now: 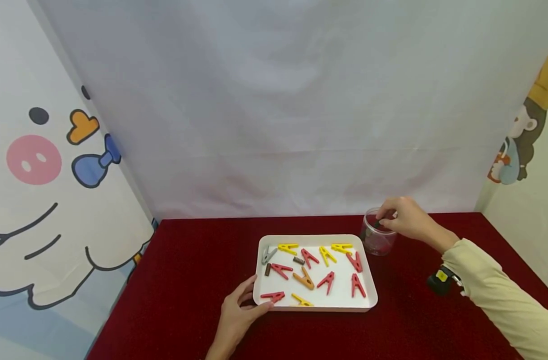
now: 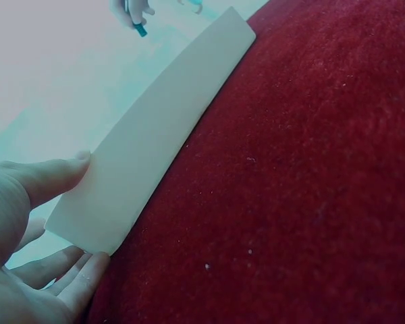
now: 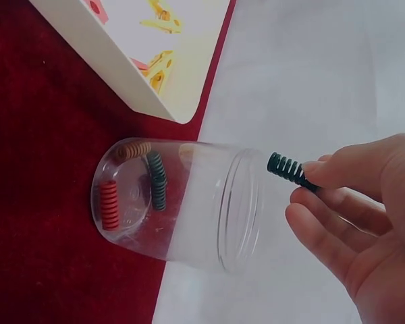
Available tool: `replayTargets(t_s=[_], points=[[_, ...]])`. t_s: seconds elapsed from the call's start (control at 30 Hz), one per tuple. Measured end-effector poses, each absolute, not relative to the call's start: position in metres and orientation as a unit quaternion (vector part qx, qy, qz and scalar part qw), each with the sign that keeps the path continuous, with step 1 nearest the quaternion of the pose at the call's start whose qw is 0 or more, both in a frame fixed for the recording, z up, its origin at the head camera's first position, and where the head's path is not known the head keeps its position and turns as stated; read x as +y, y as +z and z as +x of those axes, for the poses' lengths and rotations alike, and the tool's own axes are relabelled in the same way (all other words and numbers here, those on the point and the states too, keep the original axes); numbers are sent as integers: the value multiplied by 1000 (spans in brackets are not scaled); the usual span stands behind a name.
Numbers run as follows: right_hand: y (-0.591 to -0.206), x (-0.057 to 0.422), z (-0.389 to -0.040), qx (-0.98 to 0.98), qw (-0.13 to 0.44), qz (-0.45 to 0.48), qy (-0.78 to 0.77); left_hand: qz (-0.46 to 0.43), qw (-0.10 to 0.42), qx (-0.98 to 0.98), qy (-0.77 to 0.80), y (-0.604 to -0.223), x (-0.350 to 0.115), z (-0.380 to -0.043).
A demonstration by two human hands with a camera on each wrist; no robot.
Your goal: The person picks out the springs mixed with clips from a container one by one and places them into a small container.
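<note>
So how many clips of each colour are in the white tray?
Red clips: 6
Yellow clips: 4
Orange clip: 1
Grey clip: 1
Total in the white tray: 12 clips

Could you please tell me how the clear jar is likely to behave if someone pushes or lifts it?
The clear jar would probably feel light for its size, as its wall looks thin and only a few springs lie inside. Its smooth sides may be slightly slippery. If it tilts, those round springs would likely roll or shift.
</note>
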State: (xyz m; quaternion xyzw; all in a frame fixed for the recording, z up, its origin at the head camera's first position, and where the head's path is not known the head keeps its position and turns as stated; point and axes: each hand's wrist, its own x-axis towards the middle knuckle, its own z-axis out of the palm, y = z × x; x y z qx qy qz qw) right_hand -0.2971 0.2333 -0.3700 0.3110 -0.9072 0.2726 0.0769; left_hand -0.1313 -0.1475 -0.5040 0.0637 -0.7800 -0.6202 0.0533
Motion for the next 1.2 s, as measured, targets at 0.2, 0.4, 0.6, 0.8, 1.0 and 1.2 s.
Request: replayTargets(t_s=[0.2,0.4,0.6,0.8,1.0,1.2], points=[[-371,234,-299,-912,72,303,266,64,56,-783,-616,-505,-147,-131],[-371,233,-298,-916,62,296,266,68,61,-786,-612,-505,-148,-131],[-375,233,-301,-917,53,295,264,71,62,-785,-613,-505,-148,-131],[-381,234,-302,-917,46,297,262,69,59,-786,-611,-506,-148,-131],[-384,236,-304,-921,45,293,255,66,55,-784,-615,-506,-149,-133],[-385,234,-303,-919,44,296,258,60,53,-782,-618,-506,-150,-132]])
